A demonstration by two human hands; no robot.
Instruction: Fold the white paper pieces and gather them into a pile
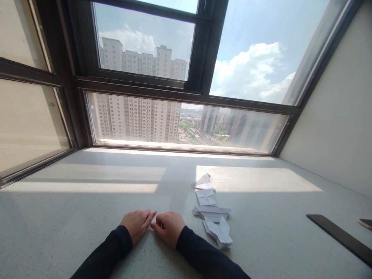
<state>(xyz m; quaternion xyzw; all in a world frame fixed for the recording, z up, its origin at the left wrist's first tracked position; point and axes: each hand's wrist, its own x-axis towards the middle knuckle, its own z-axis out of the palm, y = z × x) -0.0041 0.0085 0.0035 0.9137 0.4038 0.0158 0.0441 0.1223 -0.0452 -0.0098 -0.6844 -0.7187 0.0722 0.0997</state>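
Note:
My left hand (136,226) rests low over the pale speckled sill (72,221), its fingers curled and pressed together. Close beside it, my right hand (169,228) is closed, with thumb and forefinger pinched toward the left fingertips. The fingertips of both hands almost meet; whatever lies between or under them blends with the white surface, and I cannot make it out. Just right of my right hand is a row of folded white papers: a pointed folded paper (204,181), a square folded paper (206,197), a stack of folded strips (212,213) and a stack of angular folded papers (218,232).
A dark flat bar (338,236) lies slanted at the right, with a dark-edged object (365,223) partly in view beyond it. Brown window frames (186,150) bound the sill at the back. A white wall (334,116) rises on the right. Sunlit patches cross the sill.

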